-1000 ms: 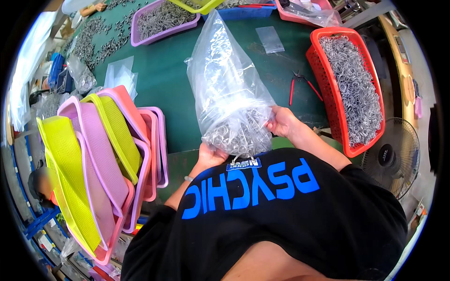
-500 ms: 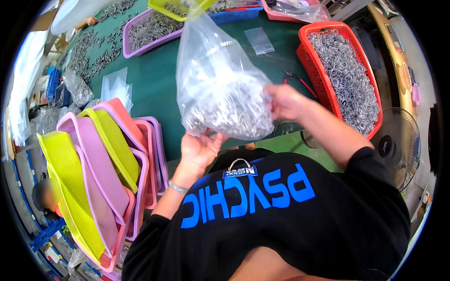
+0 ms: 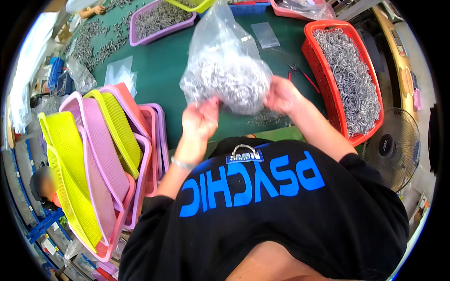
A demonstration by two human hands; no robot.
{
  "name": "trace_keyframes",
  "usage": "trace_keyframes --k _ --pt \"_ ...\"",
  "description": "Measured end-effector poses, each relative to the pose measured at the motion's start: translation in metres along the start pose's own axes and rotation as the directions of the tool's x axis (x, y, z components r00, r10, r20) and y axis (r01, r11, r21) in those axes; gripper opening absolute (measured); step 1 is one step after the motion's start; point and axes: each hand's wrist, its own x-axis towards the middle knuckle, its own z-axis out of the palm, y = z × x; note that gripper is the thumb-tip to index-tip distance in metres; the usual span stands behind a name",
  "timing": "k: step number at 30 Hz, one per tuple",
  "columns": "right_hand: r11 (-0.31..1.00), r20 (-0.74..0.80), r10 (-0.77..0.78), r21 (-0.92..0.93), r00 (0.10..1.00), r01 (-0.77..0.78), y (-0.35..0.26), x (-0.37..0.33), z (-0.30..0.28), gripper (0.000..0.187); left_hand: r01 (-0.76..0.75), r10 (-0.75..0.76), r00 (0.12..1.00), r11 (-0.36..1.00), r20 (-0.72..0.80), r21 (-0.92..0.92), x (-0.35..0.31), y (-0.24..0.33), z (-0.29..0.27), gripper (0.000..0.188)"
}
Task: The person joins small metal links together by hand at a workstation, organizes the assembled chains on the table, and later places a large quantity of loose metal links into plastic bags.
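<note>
A clear plastic bag (image 3: 224, 49), its lower part bulging with small silvery metal rings or links, sits over the green table. My left hand (image 3: 201, 118) is closed on its lower left edge, fingers curled against the plastic. At the lower right side my right hand (image 3: 284, 96) pinches the bag, thumb and fingers together. The bag's narrow upper end points toward the far side. Just right of my right hand lie red-handled pliers (image 3: 309, 82). Beyond them stands a red basket (image 3: 323, 77) heaped with similar metal pieces.
Stacked yellow, purple and pink baskets (image 3: 101, 159) stand at left. A purple tray (image 3: 161, 38) of metal pieces and flat clear bags (image 3: 121, 75) lie on the table (image 3: 154, 77). A fan (image 3: 393, 147) stands at right. Another person's hand (image 3: 92, 11) shows far left.
The filled bag has moved away from my body, farther onto the table, with both hands still on it. My view has shifted slightly.
</note>
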Motion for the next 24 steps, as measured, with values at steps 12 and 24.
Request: trace_keyframes --k 12,24 --pt "0.957 0.081 -0.163 -0.230 0.983 0.178 -0.024 0.088 -0.025 0.025 0.024 0.486 0.788 0.589 -0.378 0.808 0.084 0.043 -0.006 0.038" --pt "0.604 0.000 -0.446 -0.738 0.895 0.301 0.002 0.101 -0.042 0.078 -0.230 0.365 0.917 0.811 -0.159 0.538 0.084 0.036 -0.027 0.054"
